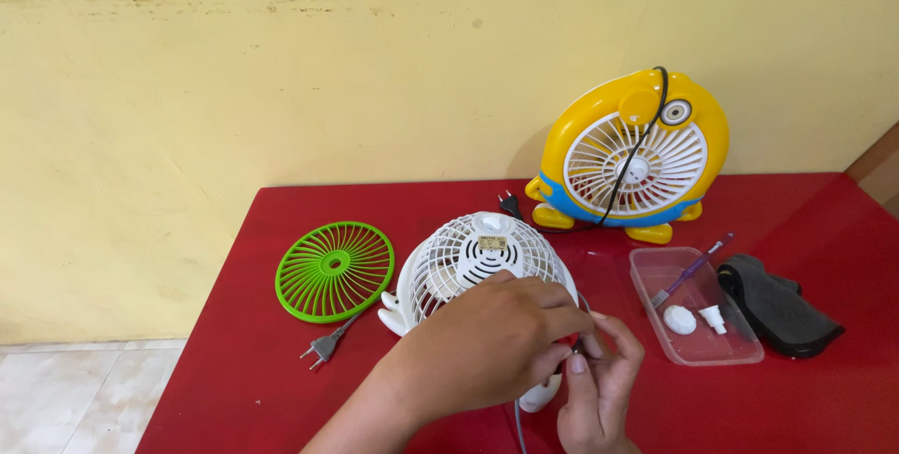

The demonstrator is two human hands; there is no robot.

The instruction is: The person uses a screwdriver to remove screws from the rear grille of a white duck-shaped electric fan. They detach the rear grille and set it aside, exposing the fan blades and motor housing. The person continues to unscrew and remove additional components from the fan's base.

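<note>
A white fan housing (464, 262) lies on the red table (796, 407), its rear grille facing up. My left hand (492, 346) reaches across its near side with the fingers closed. My right hand (599, 384) meets it from below at the fan's right edge. Both hands pinch a thin grey cord (518, 421) where the fingertips touch; the exact spot is hidden by my fingers. The white foot of the fan (541, 396) peeks out under my left hand.
A green round grille (334, 271) lies to the left, with a grey plug (321, 348) in front of it. A yellow fan (637, 154) with a black cord stands by the wall. To the right sit a clear tray (740, 353) holding a screwdriver (691, 271) and white parts, and a black pouch (777, 309).
</note>
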